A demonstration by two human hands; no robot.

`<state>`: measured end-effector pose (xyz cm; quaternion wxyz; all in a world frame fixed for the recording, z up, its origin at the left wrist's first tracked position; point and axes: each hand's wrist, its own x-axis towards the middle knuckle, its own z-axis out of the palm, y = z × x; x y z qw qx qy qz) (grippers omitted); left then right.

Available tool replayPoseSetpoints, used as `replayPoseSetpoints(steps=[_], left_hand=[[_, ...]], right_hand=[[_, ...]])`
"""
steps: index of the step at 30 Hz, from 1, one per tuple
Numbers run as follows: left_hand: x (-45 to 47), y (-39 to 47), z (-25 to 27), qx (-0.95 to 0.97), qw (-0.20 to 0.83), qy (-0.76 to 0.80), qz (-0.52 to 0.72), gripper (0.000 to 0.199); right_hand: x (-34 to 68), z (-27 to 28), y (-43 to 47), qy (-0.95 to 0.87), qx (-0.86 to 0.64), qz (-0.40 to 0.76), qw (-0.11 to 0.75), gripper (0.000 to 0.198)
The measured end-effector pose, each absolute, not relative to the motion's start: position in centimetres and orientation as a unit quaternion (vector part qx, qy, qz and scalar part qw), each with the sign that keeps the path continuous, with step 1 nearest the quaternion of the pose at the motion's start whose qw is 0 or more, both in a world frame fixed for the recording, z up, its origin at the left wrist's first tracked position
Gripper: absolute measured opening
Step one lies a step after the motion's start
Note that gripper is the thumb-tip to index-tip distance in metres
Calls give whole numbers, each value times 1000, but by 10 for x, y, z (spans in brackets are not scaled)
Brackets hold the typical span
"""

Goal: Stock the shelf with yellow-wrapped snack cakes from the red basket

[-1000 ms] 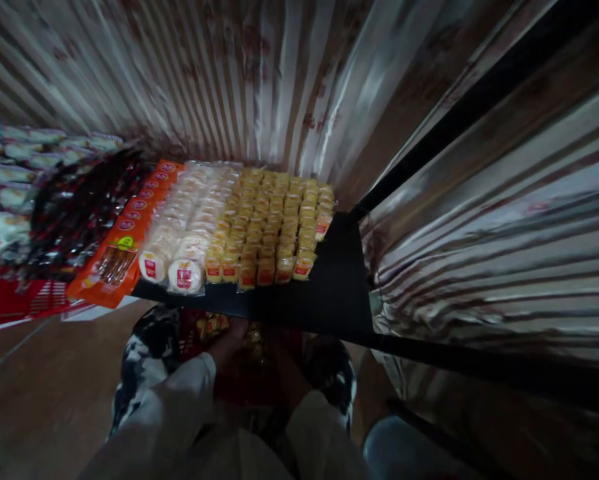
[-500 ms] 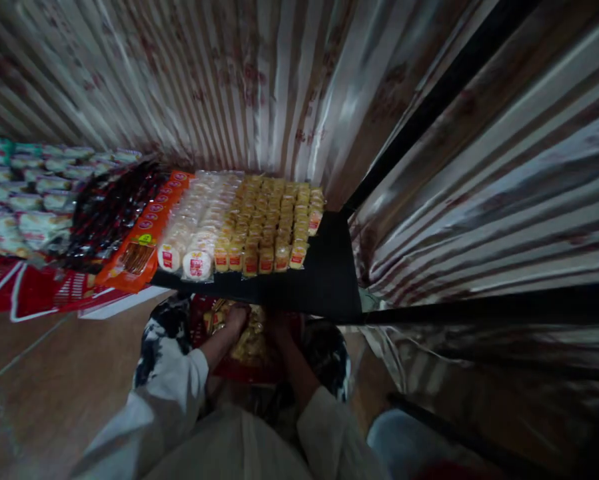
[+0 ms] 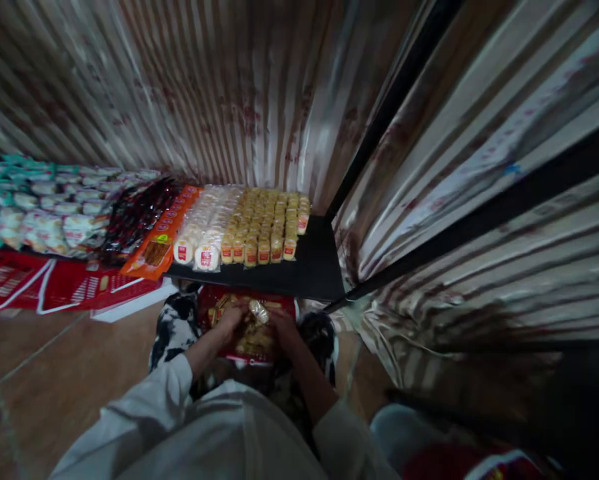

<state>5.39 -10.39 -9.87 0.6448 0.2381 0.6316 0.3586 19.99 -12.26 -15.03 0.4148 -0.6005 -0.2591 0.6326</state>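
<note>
Between my knees a red basket (image 3: pixel 285 303) holds many small yellow wrapped snacks (image 3: pixel 254 342). My left hand (image 3: pixel 233 316) reaches into its left side, among the snacks; its fingertips are too dim to make out. On the right side, my right hand (image 3: pixel 280 323) has its fingers closed at the edge of a shiny wrapped snack (image 3: pixel 258 311), which lies between the two hands. Just beyond the basket, rows of similar yellow wrapped snacks (image 3: pixel 264 223) stand on a black shelf (image 3: pixel 315 267).
Left of the yellow rows are white round packaged cakes (image 3: pixel 206 247), an orange packet (image 3: pixel 156 250), dark shiny packets (image 3: pixel 136 213) and white-and-green packets (image 3: pixel 64 200). Striped curtains (image 3: pixel 259 100) hang behind. Black poles (image 3: pixel 399 260) cross at the right. A red banner (image 3: pixel 69 283) hangs from the shelf.
The view has shifted, so the right side of the basket and my right hand show more clearly. A shiny wrapped snack now shows between my hands.
</note>
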Motion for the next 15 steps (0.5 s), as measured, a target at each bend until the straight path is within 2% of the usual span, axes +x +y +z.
replayPoseSetpoints(steps=[7,10,15], left_hand=[[55,-118,-67,223,650,621,376,13],[58,-122,-54,213,661,616,371,4],[66,-128,-40,185,691,589,376,6]], right_hand=[[209,-127,-130,-240,-563,660,436,39],[211,-122,-139,-275,-553,630,471,40],[215,-125,-151,-351,-537,557,527,31]])
